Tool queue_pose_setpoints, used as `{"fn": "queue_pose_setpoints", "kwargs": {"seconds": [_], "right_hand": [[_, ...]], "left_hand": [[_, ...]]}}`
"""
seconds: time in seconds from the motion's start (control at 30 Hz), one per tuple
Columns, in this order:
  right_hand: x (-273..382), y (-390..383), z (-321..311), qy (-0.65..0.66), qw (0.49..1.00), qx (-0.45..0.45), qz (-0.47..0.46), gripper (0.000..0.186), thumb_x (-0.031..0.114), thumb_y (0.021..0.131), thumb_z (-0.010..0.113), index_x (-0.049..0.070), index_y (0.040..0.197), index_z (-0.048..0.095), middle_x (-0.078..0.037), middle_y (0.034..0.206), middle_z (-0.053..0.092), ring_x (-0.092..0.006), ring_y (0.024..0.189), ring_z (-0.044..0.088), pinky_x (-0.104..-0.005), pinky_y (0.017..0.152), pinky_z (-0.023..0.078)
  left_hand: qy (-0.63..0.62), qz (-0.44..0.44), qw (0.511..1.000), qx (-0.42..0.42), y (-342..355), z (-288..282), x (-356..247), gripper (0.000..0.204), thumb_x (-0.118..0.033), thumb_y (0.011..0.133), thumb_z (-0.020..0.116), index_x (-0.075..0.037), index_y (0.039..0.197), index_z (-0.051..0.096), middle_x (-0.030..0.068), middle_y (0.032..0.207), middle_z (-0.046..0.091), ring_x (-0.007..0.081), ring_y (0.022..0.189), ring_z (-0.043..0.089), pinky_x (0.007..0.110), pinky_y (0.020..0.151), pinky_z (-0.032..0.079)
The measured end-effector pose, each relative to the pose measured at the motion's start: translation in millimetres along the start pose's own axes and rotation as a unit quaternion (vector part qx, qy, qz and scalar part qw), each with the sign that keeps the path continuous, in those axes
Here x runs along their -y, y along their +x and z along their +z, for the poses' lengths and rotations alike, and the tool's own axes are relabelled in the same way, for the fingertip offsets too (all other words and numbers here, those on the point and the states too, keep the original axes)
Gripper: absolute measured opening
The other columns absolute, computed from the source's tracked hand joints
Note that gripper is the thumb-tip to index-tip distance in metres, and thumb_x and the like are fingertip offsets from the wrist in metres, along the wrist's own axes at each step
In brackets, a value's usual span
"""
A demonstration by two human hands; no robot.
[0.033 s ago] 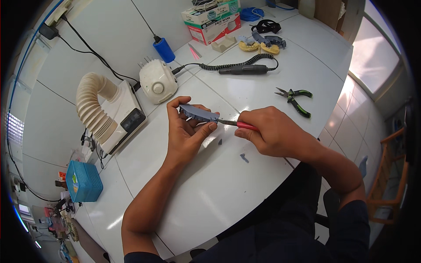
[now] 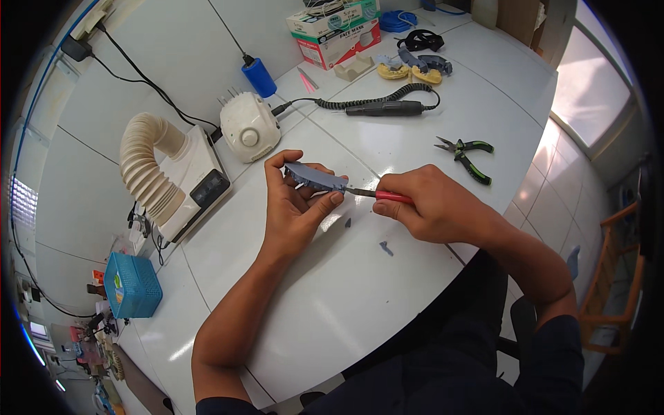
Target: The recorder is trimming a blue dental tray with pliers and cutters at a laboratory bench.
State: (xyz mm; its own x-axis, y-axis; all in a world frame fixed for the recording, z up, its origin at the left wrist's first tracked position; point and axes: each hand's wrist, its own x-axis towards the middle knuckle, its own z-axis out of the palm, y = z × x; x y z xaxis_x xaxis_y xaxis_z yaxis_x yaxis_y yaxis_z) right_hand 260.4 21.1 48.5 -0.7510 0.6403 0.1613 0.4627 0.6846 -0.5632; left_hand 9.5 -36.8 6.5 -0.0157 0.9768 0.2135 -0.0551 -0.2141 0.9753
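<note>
Held in the fingers of my left hand (image 2: pixel 294 207) is a grey-blue dental model (image 2: pixel 315 178), curved and with a jagged lower edge. My right hand (image 2: pixel 432 207) is closed round a red-handled tool (image 2: pixel 393 197). The slim dark metal end of this tool touches, or nearly touches, the right end of the model. Whether it is a blade or a pair of jaws, I cannot tell. On the table below lie two small grey-blue pieces, a tiny scrap (image 2: pixel 348 223) and a longer fragment (image 2: pixel 386 248).
Green-and-black pliers (image 2: pixel 465 158) lie open at right. Behind my hands are a black handpiece (image 2: pixel 384 108) with coiled cord and its white control unit (image 2: pixel 249 128). A white hose unit (image 2: pixel 197 187) and a blue basket (image 2: pixel 135 285) stand left. Dental models (image 2: pixel 422 69) and boxes (image 2: pixel 339 41) sit at the back.
My right hand has shifted very slightly to the right with the red-handled tool. The model in my left hand has barely moved.
</note>
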Motion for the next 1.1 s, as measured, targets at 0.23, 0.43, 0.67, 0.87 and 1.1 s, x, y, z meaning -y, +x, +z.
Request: {"fn": "queue_pose_setpoints", "kwargs": {"seconds": [0.23,0.43,0.67,0.87,1.1], "right_hand": [[0,5,-20,0.371,0.877,0.177,0.250,0.036,0.033,0.107,0.066,-0.002,0.101,0.075,-0.012,0.069,0.067,-0.0211,0.066,0.067,-0.0382,0.065,0.050],[3,-9,-7,-0.019,0.993,-0.115,-0.021,0.028,0.026,0.102,0.072,-0.001,0.105,0.075,-0.011,0.075,0.062,-0.0236,0.069,0.063,-0.0376,0.068,0.049],[-6,1,8,0.086,0.978,-0.191,-0.006,0.033,0.017,0.093,0.081,-0.003,0.116,0.069,-0.015,0.094,0.066,-0.0286,0.082,0.067,-0.0391,0.076,0.053],[10,24,24,0.231,0.963,-0.129,-0.054,0.037,0.003,0.090,0.082,-0.002,0.121,0.064,-0.013,0.112,0.074,-0.0207,0.106,0.073,-0.0340,0.095,0.058],[8,40,30,0.285,0.950,-0.116,-0.051,0.031,0.000,0.088,0.082,-0.002,0.116,0.069,-0.009,0.090,0.077,-0.0166,0.084,0.073,-0.0324,0.083,0.058]], "left_hand": [[-0.069,-0.032,0.997,0.000,2,-7,3,0.079,0.006,0.093,0.077,-0.017,0.149,0.026,0.0142,0.127,0.057,0.0340,0.128,0.067,0.048,0.110,0.059],[-0.062,-0.044,0.997,-0.001,0,-7,-2,0.081,0.007,0.092,0.078,-0.019,0.149,0.027,0.0148,0.129,0.058,0.0359,0.130,0.066,0.050,0.114,0.057],[-0.093,-0.016,0.995,0.031,0,-9,1,0.080,0.010,0.089,0.079,-0.020,0.143,0.028,0.0153,0.130,0.059,0.0362,0.128,0.067,0.051,0.115,0.056],[-0.079,-0.034,0.995,0.046,0,-13,3,0.079,0.008,0.090,0.079,-0.020,0.143,0.028,0.0153,0.130,0.059,0.0328,0.125,0.069,0.047,0.109,0.060],[-0.082,-0.022,0.995,0.048,2,-13,3,0.079,0.000,0.091,0.083,-0.016,0.145,0.027,0.0159,0.130,0.060,0.0259,0.121,0.069,0.040,0.102,0.063]]}}
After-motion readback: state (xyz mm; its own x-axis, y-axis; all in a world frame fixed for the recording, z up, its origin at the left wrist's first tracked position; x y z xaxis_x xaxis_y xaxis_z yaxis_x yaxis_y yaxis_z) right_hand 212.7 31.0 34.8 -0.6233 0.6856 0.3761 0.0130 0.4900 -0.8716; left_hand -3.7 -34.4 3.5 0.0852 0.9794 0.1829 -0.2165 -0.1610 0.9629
